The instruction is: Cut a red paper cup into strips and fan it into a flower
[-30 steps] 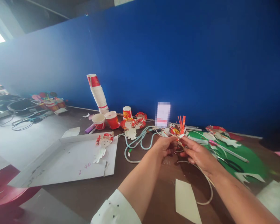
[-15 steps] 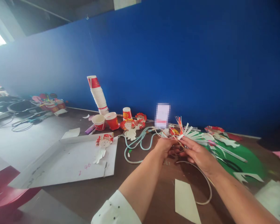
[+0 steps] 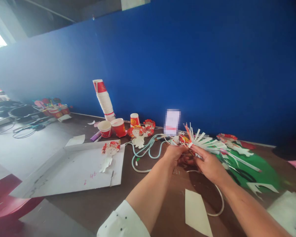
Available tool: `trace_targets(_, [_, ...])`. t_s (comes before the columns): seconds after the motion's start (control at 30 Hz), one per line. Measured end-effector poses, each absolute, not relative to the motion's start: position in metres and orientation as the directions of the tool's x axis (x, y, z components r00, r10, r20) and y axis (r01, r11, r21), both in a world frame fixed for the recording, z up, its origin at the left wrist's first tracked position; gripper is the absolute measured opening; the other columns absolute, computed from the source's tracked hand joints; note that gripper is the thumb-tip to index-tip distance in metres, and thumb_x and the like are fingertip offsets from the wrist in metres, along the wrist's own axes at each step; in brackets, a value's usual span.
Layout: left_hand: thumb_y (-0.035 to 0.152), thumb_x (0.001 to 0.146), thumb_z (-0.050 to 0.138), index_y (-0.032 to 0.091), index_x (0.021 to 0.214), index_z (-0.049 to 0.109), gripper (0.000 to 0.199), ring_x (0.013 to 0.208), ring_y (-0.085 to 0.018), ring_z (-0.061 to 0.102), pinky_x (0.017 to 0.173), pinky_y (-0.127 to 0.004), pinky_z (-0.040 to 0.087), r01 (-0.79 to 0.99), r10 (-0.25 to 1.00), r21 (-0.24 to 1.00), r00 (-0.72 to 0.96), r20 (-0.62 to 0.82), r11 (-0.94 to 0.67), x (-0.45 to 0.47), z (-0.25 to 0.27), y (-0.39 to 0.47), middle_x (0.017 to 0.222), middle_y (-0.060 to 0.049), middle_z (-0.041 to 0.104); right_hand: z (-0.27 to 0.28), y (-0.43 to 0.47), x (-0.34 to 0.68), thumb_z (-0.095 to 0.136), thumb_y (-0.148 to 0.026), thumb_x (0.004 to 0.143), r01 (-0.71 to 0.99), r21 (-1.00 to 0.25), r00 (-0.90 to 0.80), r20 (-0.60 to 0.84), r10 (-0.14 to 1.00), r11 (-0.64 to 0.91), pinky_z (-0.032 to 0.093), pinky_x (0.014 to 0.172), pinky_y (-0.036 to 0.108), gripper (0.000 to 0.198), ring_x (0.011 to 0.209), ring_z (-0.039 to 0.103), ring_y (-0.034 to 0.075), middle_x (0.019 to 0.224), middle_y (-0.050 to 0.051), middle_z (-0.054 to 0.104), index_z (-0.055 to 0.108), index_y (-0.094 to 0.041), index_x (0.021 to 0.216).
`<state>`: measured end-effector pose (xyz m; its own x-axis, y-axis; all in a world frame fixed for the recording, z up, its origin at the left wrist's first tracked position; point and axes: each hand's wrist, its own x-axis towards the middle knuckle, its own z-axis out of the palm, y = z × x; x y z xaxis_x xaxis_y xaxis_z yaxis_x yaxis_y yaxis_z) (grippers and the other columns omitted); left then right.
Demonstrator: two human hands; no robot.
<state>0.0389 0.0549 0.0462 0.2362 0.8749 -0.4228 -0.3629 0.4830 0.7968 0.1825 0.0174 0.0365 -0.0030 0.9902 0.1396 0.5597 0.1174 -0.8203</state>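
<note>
Both hands come together around a paper cup cut into strips (image 3: 204, 141), whose white and red strips fan out to the upper right. My left hand (image 3: 178, 154) is closed on its left side, fingers partly hidden. My right hand (image 3: 207, 162) pinches its near edge with the thumb underneath. Just beyond my left hand show a red and yellow printed part of the cup and some white paper pieces. A pale cable (image 3: 220, 204) loops below my right hand. Left of my hands lies a light blue cord (image 3: 150, 144).
A leaning stack of paper cups (image 3: 105, 103) stands by the blue partition (image 3: 187, 65), near separate red cups (image 3: 118, 127). Paper dolls (image 3: 138, 136) lie around. A white cardboard tray (image 3: 71, 171) is at left, a green round mat (image 3: 263, 168) at right, a cream paper piece (image 3: 197, 212) in front.
My right hand has shifted slightly, its fingers closer to my left hand, and the strips have turned a little to the left. My left hand stays almost in place.
</note>
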Motion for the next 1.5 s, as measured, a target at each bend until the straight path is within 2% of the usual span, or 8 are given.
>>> trace_targets(0.2, [0.010, 0.071, 0.065, 0.008, 0.071, 0.062, 0.004, 0.046, -0.009, 0.056, 0.048, -0.020, 0.048, -0.375, 0.879, 0.796, 0.189, -0.437, 0.476, 0.042, 0.046, 0.058, 0.058, -0.004, 0.060, 0.046, 0.011, 0.176, 0.055, -0.022, 0.076, 0.652, -0.739, 0.024, 0.246, 0.969, 0.171, 0.051, 0.057, 0.031, 0.052, 0.080, 0.068, 0.024, 0.092, 0.002, 0.074, 0.060, -0.028, 0.127])
trace_targets(0.33, [0.009, 0.070, 0.065, 0.009, 0.071, 0.061, 0.005, 0.044, -0.009, 0.054, 0.048, -0.022, 0.048, -0.392, 0.890, 0.799, 0.179, -0.420, 0.456, 0.044, 0.047, 0.057, 0.055, -0.002, 0.058, 0.045, 0.010, 0.172, 0.054, -0.027, 0.079, 0.715, -0.677, 0.025, 0.277, 0.961, 0.177, 0.052, 0.069, 0.034, 0.048, 0.090, 0.067, 0.026, 0.102, 0.004, 0.072, 0.061, -0.025, 0.126])
trace_targets(0.5, [0.009, 0.069, 0.065, 0.010, 0.070, 0.060, 0.005, 0.042, -0.009, 0.051, 0.044, -0.020, 0.045, -0.404, 0.898, 0.802, 0.177, -0.404, 0.440, 0.044, 0.046, 0.056, 0.050, 0.000, 0.055, 0.043, 0.011, 0.170, 0.054, -0.028, 0.080, 0.715, -0.676, 0.021, 0.276, 0.961, 0.178, 0.051, 0.080, 0.037, 0.049, 0.102, 0.063, 0.028, 0.116, 0.008, 0.067, 0.059, -0.022, 0.128])
trace_targets(0.7, [0.009, 0.066, 0.068, 0.010, 0.068, 0.060, 0.008, 0.041, -0.008, 0.049, 0.044, -0.020, 0.043, -0.412, 0.901, 0.802, 0.171, -0.399, 0.433, 0.043, 0.045, 0.057, 0.049, 0.001, 0.054, 0.043, 0.011, 0.170, 0.057, -0.034, 0.079, 0.646, -0.750, 0.030, 0.211, 0.977, 0.142, 0.052, 0.066, 0.032, 0.048, 0.090, 0.067, 0.025, 0.106, 0.004, 0.071, 0.060, -0.026, 0.127])
trace_targets(0.83, [0.006, 0.067, 0.066, 0.010, 0.065, 0.060, 0.007, 0.041, -0.008, 0.049, 0.044, -0.020, 0.043, -0.428, 0.905, 0.798, 0.176, -0.387, 0.424, 0.043, 0.043, 0.058, 0.049, 0.001, 0.053, 0.038, 0.013, 0.173, 0.057, -0.032, 0.080, 0.582, -0.796, 0.005, 0.208, 0.978, 0.166, 0.052, 0.066, 0.031, 0.048, 0.086, 0.068, 0.023, 0.111, 0.003, 0.070, 0.058, -0.028, 0.128])
trace_targets(1.1, [0.003, 0.071, 0.062, 0.008, 0.071, 0.061, 0.005, 0.045, -0.007, 0.051, 0.045, -0.018, 0.043, -0.462, 0.903, 0.776, 0.215, -0.372, 0.429, 0.044, 0.038, 0.062, 0.055, -0.001, 0.057, 0.033, 0.018, 0.179, 0.059, -0.026, 0.076, 0.455, -0.880, 0.022, 0.166, 0.986, 0.138, 0.049, 0.051, 0.025, 0.060, 0.078, 0.068, 0.019, 0.124, 0.003, 0.064, 0.051, -0.030, 0.135])
trace_targets(1.33, [0.007, 0.070, 0.068, 0.009, 0.073, 0.062, 0.007, 0.049, -0.008, 0.053, 0.047, -0.019, 0.042, -0.506, 0.913, 0.760, 0.235, -0.333, 0.408, 0.044, 0.036, 0.060, 0.061, -0.002, 0.059, 0.039, 0.015, 0.174, 0.058, -0.025, 0.077, 0.265, -0.963, -0.001, 0.047, 0.999, 0.045, 0.035, 0.036, 0.021, 0.068, 0.041, 0.047, 0.005, 0.139, 0.005, 0.051, 0.039, -0.036, 0.141])
trace_targets(1.5, [0.011, 0.070, 0.072, 0.009, 0.073, 0.063, 0.010, 0.046, -0.008, 0.050, 0.048, -0.022, 0.043, -0.513, 0.918, 0.762, 0.244, -0.312, 0.395, 0.043, 0.036, 0.058, 0.059, -0.002, 0.057, 0.044, 0.013, 0.167, 0.057, -0.022, 0.077, 0.125, -0.992, -0.012, -0.018, 1.000, -0.016, 0.031, 0.034, 0.018, 0.077, 0.056, 0.062, 0.010, 0.145, 0.008, 0.043, 0.027, -0.038, 0.147])
